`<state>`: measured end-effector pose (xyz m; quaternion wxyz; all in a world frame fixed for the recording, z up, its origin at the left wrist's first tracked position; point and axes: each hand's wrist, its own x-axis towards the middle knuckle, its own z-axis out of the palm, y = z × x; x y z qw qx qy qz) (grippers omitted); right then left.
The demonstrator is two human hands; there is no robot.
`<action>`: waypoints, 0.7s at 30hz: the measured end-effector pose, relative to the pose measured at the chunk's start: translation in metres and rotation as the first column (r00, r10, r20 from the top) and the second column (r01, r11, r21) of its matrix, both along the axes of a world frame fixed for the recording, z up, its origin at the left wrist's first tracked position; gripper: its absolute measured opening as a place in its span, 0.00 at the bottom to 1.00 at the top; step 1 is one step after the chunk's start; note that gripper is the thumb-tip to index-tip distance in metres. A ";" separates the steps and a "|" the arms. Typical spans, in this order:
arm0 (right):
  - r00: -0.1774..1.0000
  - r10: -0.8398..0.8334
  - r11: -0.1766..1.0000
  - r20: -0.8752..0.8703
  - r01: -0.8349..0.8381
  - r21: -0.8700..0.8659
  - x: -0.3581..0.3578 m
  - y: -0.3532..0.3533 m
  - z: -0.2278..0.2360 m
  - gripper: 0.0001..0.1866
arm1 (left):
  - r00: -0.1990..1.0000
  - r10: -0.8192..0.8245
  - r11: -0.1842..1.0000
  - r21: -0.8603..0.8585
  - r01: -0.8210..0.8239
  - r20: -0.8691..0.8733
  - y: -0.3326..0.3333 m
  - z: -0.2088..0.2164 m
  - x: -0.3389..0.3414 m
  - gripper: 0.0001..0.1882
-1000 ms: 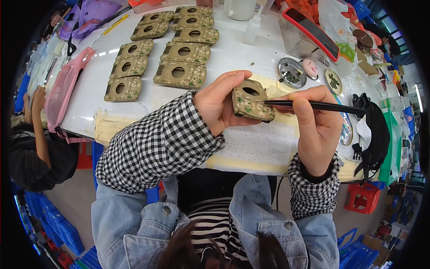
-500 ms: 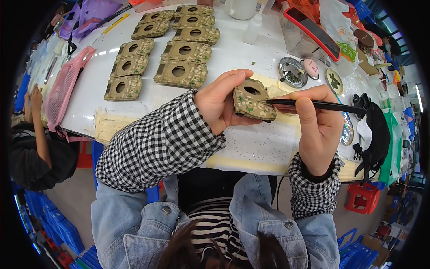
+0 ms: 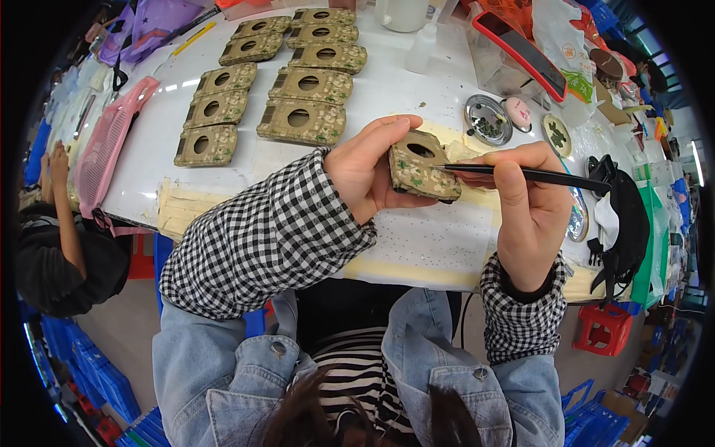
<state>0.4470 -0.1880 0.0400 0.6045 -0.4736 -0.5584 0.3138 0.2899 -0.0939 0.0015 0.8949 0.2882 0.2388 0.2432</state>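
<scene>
Left fingers (image 3: 389,132) around camouflage hull (image 3: 418,170)

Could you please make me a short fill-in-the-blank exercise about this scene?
1. The left hand holds a piece with a ____ pattern.
2. The slim pointed tool in the right hand is coloured ____.
3. Similar pieces stand on the white table in ____ columns.
4. The phone has a ____ case.

Missing words: camouflage; black; two; red.
</scene>
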 end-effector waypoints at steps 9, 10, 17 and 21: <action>1.000 0.017 1.000 0.008 -0.017 0.014 0.000 0.000 -0.001 0.07 | 1.000 -0.002 1.000 -0.003 0.002 0.000 0.000 -0.001 0.000 0.19; 1.000 0.019 1.000 0.010 -0.019 0.012 0.000 0.000 0.000 0.07 | 1.000 -0.002 1.000 -0.004 0.002 0.002 0.000 -0.001 0.000 0.19; 1.000 0.012 1.000 0.004 -0.012 0.011 0.000 0.000 0.000 0.07 | 1.000 0.004 1.000 -0.004 -0.004 -0.008 0.000 0.000 0.001 0.19; 1.000 0.017 1.000 -0.001 -0.017 0.010 0.000 0.000 0.000 0.07 | 1.000 0.004 1.000 -0.002 -0.004 -0.007 0.000 0.001 0.000 0.19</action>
